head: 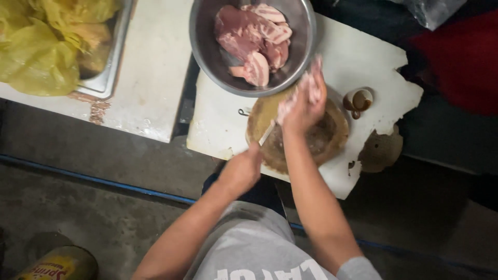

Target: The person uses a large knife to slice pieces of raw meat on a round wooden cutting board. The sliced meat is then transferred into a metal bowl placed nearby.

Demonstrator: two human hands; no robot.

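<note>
My left hand (241,171) grips a knife (267,133) whose pale blade points up over the left side of a round wooden chopping block (332,137). Above the block's middle, my right hand (303,106) is raised and blurred, its fingers closed on a pale slice of raw meat (313,85). Just beyond the block stands a steel bowl (199,46) with several pink slabs of raw pork (254,36) inside. The bowl and the block both rest on a chipped white board (363,57).
A small brown-stained cup (359,100) sits right of the block. On a white table (150,78) to the left, a metal tray (106,78) holds yellow plastic bags (41,46). A yellow can (57,264) stands on the concrete floor. A red object (461,57) lies far right.
</note>
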